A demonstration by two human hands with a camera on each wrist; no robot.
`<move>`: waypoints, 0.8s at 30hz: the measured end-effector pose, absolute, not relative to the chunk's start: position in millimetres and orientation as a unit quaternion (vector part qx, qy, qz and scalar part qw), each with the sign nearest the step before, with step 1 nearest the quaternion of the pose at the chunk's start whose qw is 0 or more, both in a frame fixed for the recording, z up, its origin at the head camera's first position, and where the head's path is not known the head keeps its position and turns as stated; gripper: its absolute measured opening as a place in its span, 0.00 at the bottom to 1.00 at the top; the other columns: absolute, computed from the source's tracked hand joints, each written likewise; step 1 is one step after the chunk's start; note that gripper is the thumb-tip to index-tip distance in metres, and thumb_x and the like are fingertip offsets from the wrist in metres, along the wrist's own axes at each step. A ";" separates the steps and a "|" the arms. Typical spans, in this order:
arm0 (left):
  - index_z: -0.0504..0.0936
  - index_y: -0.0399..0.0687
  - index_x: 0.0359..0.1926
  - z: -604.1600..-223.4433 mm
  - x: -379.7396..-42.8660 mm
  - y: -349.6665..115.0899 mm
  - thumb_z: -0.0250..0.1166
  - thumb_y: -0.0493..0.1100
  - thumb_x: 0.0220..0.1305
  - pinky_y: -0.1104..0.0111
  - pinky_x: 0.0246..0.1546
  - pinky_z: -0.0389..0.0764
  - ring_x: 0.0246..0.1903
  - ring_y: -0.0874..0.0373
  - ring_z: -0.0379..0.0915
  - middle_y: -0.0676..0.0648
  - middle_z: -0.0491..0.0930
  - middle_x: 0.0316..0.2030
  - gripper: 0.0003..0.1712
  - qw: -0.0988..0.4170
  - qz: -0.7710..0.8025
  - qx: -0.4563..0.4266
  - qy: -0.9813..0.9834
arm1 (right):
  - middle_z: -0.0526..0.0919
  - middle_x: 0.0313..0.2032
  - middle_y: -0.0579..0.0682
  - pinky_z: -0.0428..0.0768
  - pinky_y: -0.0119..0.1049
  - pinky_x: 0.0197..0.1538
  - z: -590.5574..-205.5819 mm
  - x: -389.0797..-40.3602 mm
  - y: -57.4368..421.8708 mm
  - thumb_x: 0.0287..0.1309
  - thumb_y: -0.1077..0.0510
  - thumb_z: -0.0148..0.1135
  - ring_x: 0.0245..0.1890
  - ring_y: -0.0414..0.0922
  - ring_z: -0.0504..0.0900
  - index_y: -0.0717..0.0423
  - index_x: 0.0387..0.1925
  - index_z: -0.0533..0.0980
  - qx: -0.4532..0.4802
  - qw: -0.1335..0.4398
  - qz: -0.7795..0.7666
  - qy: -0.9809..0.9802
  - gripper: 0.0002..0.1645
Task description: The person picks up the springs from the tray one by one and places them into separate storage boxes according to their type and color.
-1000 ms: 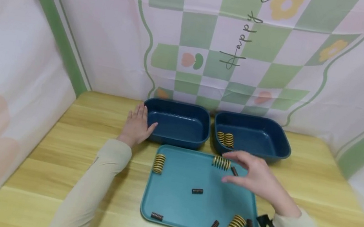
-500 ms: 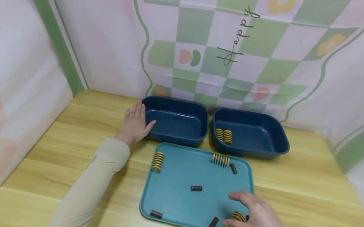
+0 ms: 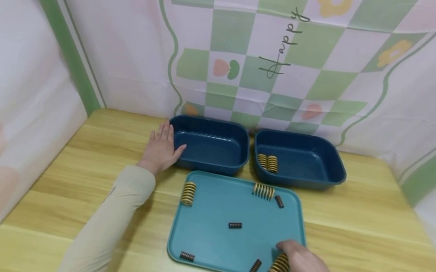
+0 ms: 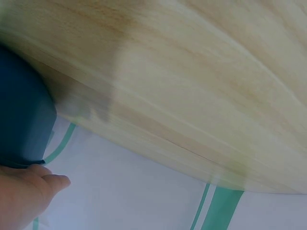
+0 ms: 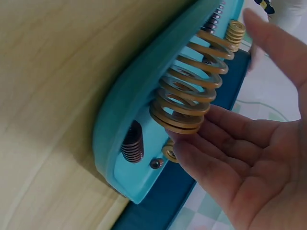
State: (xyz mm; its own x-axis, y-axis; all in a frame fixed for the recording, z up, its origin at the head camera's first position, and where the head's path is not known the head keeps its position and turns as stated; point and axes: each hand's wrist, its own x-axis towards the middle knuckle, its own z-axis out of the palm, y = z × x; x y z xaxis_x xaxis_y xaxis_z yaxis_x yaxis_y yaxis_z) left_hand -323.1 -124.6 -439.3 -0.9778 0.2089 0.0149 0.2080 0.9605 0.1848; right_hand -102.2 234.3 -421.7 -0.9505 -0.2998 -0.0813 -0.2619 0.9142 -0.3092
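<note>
In the head view a large gold coil spring (image 3: 281, 265) lies in the near right corner of the teal tray (image 3: 205, 243). My right hand (image 3: 308, 271) spans it, forefinger at the far end and thumb by the near end. The right wrist view shows fingertips (image 5: 184, 139) at one end of this spring (image 5: 189, 86), the thumb (image 5: 273, 40) apart from it. My left hand (image 3: 160, 148) rests, fingers extended, against the left wall of the left blue bin (image 3: 206, 165); in the left wrist view the bin's wall (image 4: 24, 110) stands by the fingers (image 4: 36, 179).
Gold springs lie at the tray's left edge (image 3: 188, 193) and back edge (image 3: 263, 191). Several small dark springs (image 3: 235, 225) are scattered on the tray. The right blue bin (image 3: 296, 181) holds two gold springs (image 3: 272, 164). A printed cloth (image 3: 235, 29) hangs behind the bins.
My right hand has moved from the tray's back edge toward me to the gold spring in the near right corner, its fingers now lowered about it. My left hand stays at the left bin.
</note>
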 end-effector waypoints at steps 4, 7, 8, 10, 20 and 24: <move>0.41 0.28 0.72 -438.4 -323.0 -124.4 0.38 0.63 0.73 0.49 0.69 0.40 0.72 0.42 0.30 0.33 0.35 0.73 0.46 0.003 0.094 0.105 0.990 | 0.82 0.39 0.52 0.80 0.41 0.36 -425.6 -103.6 233.5 0.33 0.42 0.79 0.33 0.42 0.79 0.62 0.41 0.79 -0.137 0.072 -0.134 0.979 0.37; 0.41 0.28 0.72 -438.3 -323.2 -124.1 0.38 0.63 0.73 0.49 0.69 0.40 0.72 0.42 0.30 0.33 0.35 0.73 0.46 0.002 0.094 0.105 0.990 | 0.82 0.39 0.51 0.79 0.39 0.34 -427.0 -103.6 233.5 0.34 0.45 0.79 0.31 0.39 0.77 0.61 0.41 0.79 -0.135 0.074 -0.129 0.980 0.34; 0.41 0.29 0.72 -438.0 -323.2 -124.0 0.38 0.63 0.73 0.49 0.69 0.40 0.72 0.42 0.30 0.33 0.35 0.73 0.46 0.002 0.095 0.104 0.990 | 0.82 0.39 0.51 0.79 0.38 0.34 -427.3 -103.8 233.6 0.34 0.45 0.79 0.31 0.39 0.77 0.61 0.41 0.79 -0.136 0.075 -0.129 0.980 0.33; 0.41 0.29 0.72 -438.2 -323.4 -123.7 0.38 0.63 0.73 0.49 0.69 0.40 0.72 0.42 0.30 0.33 0.36 0.73 0.46 0.002 0.095 0.104 0.990 | 0.82 0.39 0.51 0.78 0.38 0.33 -427.8 -104.4 233.8 0.34 0.46 0.79 0.30 0.38 0.76 0.61 0.40 0.79 -0.138 0.078 -0.129 0.979 0.32; 0.42 0.29 0.72 -440.5 -323.8 -123.9 0.37 0.63 0.73 0.50 0.69 0.41 0.72 0.42 0.30 0.34 0.36 0.73 0.45 -0.001 0.088 0.105 0.991 | 0.80 0.34 0.51 0.75 0.34 0.28 -426.8 -107.2 237.2 0.31 0.48 0.81 0.25 0.37 0.71 0.65 0.39 0.78 -0.148 0.088 -0.108 0.979 0.34; 0.41 0.28 0.72 -438.9 -322.2 -124.4 0.37 0.62 0.73 0.49 0.69 0.40 0.72 0.42 0.30 0.33 0.36 0.73 0.45 0.003 0.096 0.104 0.990 | 0.76 0.28 0.49 0.68 0.32 0.22 -426.8 -108.0 238.4 0.30 0.49 0.81 0.20 0.38 0.66 0.64 0.33 0.77 -0.150 0.083 -0.088 0.981 0.31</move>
State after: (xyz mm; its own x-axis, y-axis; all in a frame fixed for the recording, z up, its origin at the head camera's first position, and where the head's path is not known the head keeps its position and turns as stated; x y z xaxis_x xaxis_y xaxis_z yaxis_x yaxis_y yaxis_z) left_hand -322.2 -124.4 -438.9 -0.9783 0.2069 0.0136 0.2056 0.9598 0.1909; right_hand -108.0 238.4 -426.8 -0.9408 -0.3098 -0.1373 -0.2805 0.9394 -0.1970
